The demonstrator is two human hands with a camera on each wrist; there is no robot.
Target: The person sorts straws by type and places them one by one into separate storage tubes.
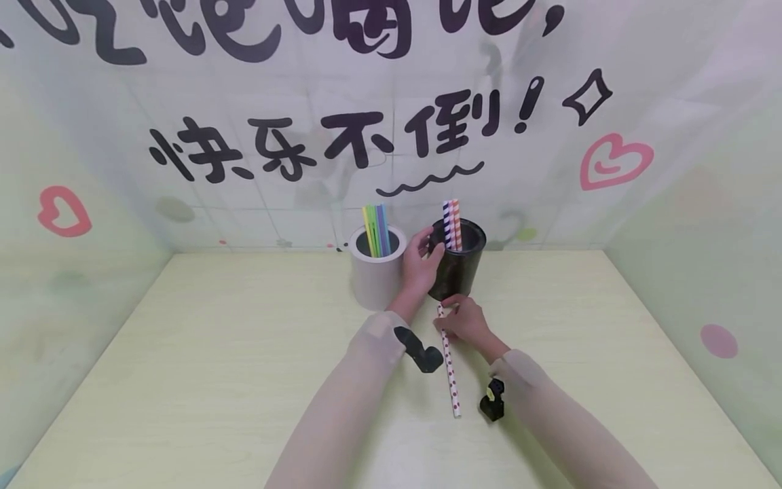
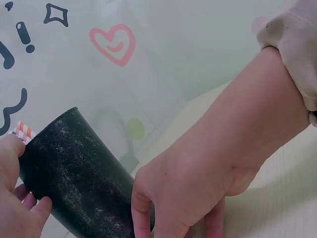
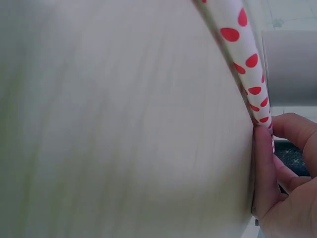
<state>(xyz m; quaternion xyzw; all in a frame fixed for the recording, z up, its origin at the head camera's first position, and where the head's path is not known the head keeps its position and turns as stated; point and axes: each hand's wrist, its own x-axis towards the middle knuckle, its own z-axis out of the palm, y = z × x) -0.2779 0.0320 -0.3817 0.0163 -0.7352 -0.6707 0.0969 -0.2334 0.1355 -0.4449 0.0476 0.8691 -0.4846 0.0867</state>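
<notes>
A black pen-holder-like cup (image 1: pixel 455 275) stands near the back wall with several striped paper straws (image 1: pixel 452 224) upright inside. My left hand (image 1: pixel 421 265) grips its left side near the rim; the left wrist view shows the fingers against the cup's dark wall. Just in front of the cup, my right hand (image 1: pixel 466 320) pinches the upper end of a white paper straw (image 1: pixel 450 367) with red dots. In the right wrist view, thumb and finger close on that straw (image 3: pixel 251 74), which lies along the tabletop.
A light grey cup (image 1: pixel 375 282) with several plain coloured straws (image 1: pixel 377 231) stands left of the black one. Behind them rises a white printed backdrop (image 1: pixel 275 204). Side panels border the pale wooden table (image 1: pixel 214 367).
</notes>
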